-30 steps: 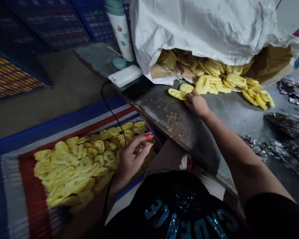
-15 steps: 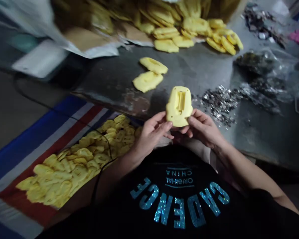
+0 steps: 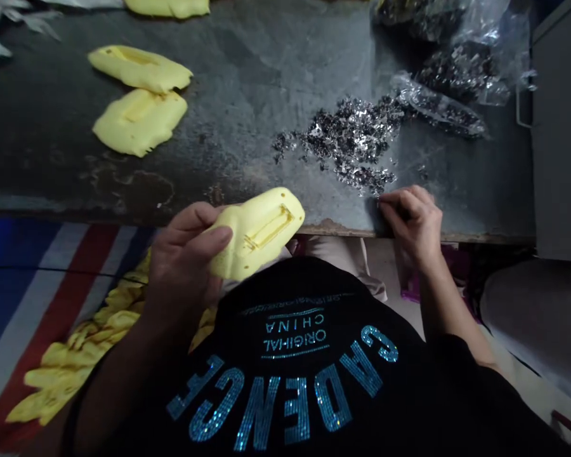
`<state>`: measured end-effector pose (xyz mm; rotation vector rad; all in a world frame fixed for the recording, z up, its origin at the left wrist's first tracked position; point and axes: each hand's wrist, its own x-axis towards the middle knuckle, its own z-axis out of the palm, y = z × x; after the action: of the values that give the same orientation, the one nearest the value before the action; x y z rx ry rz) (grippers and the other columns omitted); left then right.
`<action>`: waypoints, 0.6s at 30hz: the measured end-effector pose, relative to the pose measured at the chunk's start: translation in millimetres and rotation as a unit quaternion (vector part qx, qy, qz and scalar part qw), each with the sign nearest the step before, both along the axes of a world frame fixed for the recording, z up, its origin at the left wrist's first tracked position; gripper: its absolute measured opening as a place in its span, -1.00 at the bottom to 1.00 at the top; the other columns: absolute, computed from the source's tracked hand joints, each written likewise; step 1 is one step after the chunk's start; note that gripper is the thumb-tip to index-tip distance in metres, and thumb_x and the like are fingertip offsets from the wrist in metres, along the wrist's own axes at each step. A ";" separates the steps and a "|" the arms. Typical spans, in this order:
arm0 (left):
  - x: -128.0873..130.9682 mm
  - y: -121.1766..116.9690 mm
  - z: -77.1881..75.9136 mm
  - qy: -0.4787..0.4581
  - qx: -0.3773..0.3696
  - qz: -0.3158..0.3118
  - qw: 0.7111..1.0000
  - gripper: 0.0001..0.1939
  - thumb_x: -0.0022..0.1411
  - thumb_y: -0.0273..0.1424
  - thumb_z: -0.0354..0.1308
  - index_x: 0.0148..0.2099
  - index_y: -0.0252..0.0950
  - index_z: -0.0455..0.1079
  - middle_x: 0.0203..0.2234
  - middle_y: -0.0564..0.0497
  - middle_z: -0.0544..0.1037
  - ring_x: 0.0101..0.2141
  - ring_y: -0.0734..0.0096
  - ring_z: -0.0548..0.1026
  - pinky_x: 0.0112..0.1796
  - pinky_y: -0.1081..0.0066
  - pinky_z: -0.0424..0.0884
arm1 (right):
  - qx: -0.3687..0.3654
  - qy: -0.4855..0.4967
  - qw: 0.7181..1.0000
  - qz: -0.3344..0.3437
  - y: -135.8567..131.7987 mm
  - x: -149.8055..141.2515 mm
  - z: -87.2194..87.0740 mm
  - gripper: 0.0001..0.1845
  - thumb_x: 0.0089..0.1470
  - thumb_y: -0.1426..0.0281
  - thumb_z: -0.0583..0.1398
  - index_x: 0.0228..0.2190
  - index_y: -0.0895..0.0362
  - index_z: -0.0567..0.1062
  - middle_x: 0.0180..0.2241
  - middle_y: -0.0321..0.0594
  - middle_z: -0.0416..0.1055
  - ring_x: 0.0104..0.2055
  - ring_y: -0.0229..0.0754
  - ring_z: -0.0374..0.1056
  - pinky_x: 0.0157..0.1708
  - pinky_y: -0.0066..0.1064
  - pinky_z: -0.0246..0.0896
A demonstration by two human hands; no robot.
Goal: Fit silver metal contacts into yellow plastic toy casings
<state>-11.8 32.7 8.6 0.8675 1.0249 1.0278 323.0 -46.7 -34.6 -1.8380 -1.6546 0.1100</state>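
A grey, scuffed tabletop (image 3: 247, 114) carries two yellow plastic pieces (image 3: 140, 122) that touch each other toward the left. Farther right lies a loose heap of small shiny metal bits (image 3: 356, 133). Clear plastic bags (image 3: 471, 70) holding similar bits rest just beside the heap, behind and to its right.

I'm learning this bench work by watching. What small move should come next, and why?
Probably bring the right hand to the pale yellow plastic shell: the left hand holds it with its long recess facing up, and the right fingertips are bunched beside the loose heap of small, shiny metal pieces. Whether they pinch one is too small to tell.
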 end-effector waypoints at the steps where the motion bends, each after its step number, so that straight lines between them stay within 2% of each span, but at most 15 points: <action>1: -0.4 -0.3 0.7 0.004 -0.019 -0.017 1.000 -0.71 0.10 -0.40 0.49 -0.40 -0.29 0.38 -0.59 0.16 0.49 -0.60 0.56 0.42 -0.57 0.57 0.41 | -0.001 -0.022 1.000 -0.005 3.1 2.0 -2.9 -0.87 0.39 0.28 0.30 -0.19 -0.02 0.69 -0.24 -0.21 0.60 -0.11 0.00 0.51 0.01 -0.04 0.36; 4: -3.9 -3.9 -2.2 0.007 -0.089 -0.096 0.991 -0.70 0.11 -0.36 0.45 -0.40 -0.28 0.34 -0.62 0.15 0.45 -0.64 0.53 0.38 -0.64 0.58 0.34 | -0.016 -0.065 0.998 -0.003 14.3 -3.3 -5.2 -0.82 0.42 0.21 0.27 -0.15 -0.03 0.68 -0.21 -0.19 0.58 -0.07 0.04 0.47 0.04 0.02 0.30; 8: -7.0 -9.3 -10.7 -0.006 -0.153 -0.172 0.973 -0.66 0.13 -0.29 0.48 -0.35 -0.27 0.34 -0.43 0.06 0.59 -0.55 0.45 0.51 -0.58 0.50 0.50 | -0.055 -0.106 0.993 -0.008 32.6 -15.6 -1.5 -0.73 0.41 0.08 0.26 -0.15 -0.02 0.64 -0.18 -0.14 0.53 -0.02 0.14 0.39 0.12 0.15 0.23; 10: -6.3 -10.6 -12.5 -0.013 -0.176 -0.180 0.968 -0.65 0.15 -0.27 0.48 -0.32 -0.27 0.34 -0.39 0.05 0.60 -0.51 0.45 0.53 -0.53 0.48 0.55 | -0.064 -0.128 0.990 -0.015 40.3 -18.6 -1.0 -0.69 0.40 0.04 0.26 -0.18 0.00 0.62 -0.19 -0.11 0.51 0.00 0.16 0.37 0.14 0.18 0.22; 13: -4.0 -10.7 -10.2 -0.019 -0.206 -0.161 0.965 -0.60 0.09 -0.24 0.50 -0.34 -0.26 0.32 -0.50 0.11 0.50 -0.57 0.52 0.46 -0.57 0.54 0.49 | -0.051 -0.153 0.987 -0.012 45.5 -20.6 -1.7 -0.69 0.41 0.05 0.25 -0.22 0.00 0.59 -0.21 -0.11 0.50 -0.02 0.13 0.36 0.12 0.13 0.25; 16: -2.6 -8.9 -5.4 -0.014 -0.220 -0.143 0.965 -0.60 0.08 -0.23 0.47 -0.34 -0.25 0.28 -0.55 0.14 0.43 -0.59 0.54 0.43 -0.59 0.59 0.45 | -0.037 -0.159 0.986 0.018 40.8 -22.2 0.1 -0.72 0.45 0.12 0.22 -0.23 0.00 0.60 -0.25 -0.16 0.50 -0.08 0.06 0.36 0.04 0.02 0.25; 18: -2.8 -6.7 -3.5 -0.008 -0.221 -0.145 0.964 -0.62 0.10 -0.21 0.44 -0.29 -0.23 0.29 -0.52 0.14 0.45 -0.58 0.47 0.47 -0.63 0.55 0.46 | -0.035 -0.151 0.986 0.059 32.9 -23.2 3.3 -0.75 0.47 0.18 0.21 -0.20 -0.01 0.63 -0.27 -0.20 0.51 -0.11 0.02 0.37 -0.03 -0.07 0.21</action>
<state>-14.6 26.1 5.1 0.6143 1.0254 0.5280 299.8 -13.8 -31.3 -1.8791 -1.9915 -0.0634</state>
